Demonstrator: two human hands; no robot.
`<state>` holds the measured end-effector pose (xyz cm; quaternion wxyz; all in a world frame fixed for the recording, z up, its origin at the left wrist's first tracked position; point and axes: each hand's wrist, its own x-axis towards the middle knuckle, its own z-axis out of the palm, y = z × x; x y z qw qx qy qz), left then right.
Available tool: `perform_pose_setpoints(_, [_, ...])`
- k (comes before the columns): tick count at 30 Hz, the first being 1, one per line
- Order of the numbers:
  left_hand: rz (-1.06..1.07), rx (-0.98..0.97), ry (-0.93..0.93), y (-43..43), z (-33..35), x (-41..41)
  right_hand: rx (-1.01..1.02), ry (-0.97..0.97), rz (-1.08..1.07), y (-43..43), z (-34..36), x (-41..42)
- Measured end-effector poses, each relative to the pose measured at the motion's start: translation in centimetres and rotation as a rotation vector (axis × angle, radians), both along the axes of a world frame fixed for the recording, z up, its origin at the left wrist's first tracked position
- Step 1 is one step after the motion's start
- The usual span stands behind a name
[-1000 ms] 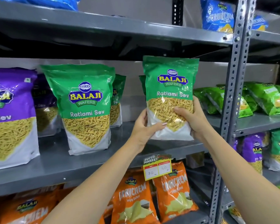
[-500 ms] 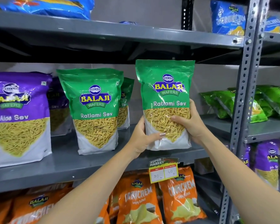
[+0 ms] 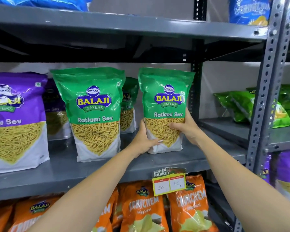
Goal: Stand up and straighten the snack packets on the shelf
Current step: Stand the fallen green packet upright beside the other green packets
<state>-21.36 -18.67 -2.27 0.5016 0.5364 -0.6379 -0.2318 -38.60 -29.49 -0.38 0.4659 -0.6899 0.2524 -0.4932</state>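
Observation:
A green Ratlami Sev packet (image 3: 166,97) stands upright on the grey middle shelf (image 3: 199,156), its base on the shelf. My left hand (image 3: 145,139) grips its lower left side and my right hand (image 3: 185,128) grips its lower right side. To its left a second green Ratlami Sev packet (image 3: 92,113) stands upright, with another green packet (image 3: 129,104) behind it. A purple Aloo Sev packet (image 3: 15,121) stands upright at the far left, a darker purple packet (image 3: 55,108) behind it.
Orange Crunchem packets (image 3: 142,208) fill the shelf below, under a yellow price tag (image 3: 169,183). Blue packets (image 3: 248,10) lie on the top shelf. A perforated grey upright (image 3: 266,91) divides off the right bay, where green packets (image 3: 241,106) lie slumped and purple ones (image 3: 289,169) stand lower.
Both hands have carried the green packet down and back from mid-air until its base rests on the shelf. The view has shifted, so the shelf contents sit further right.

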Motion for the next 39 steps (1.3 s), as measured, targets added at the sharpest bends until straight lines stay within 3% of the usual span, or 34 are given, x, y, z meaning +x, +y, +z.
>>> perform_pose_setpoints(7, [0.018, 0.111, 0.023, 0.6, -0.5, 0.4, 0.042, 0.082, 0.024, 1.1, -1.5, -1.8])
perform_pose_setpoints(12, [0.032, 0.2, -0.103, 1.3, -0.7, 1.0, 0.047, 0.35, 0.042, 2.2, -3.1, -3.1])
perform_pose_setpoints(16, [0.079, 0.235, -0.208, 1.3, -0.4, 0.7, 0.014, 0.439, -0.003, 1.7, -3.7, -2.8])
perform_pose_setpoints(20, [0.059, 0.255, -0.25, 0.9, 0.1, -0.4, 0.015, 0.417, -0.033, 1.4, -3.8, -3.8])
perform_pose_setpoints(29, [-0.03, 0.239, -0.121, -2.5, -0.3, -5.0, 0.03, 0.36, -0.074, 0.1, -3.3, -9.0])
perform_pose_setpoints(39, [-0.067, 0.218, -0.099, -4.6, -1.0, -6.7, 0.06, 0.355, -0.105, -0.5, -3.6, -10.4])
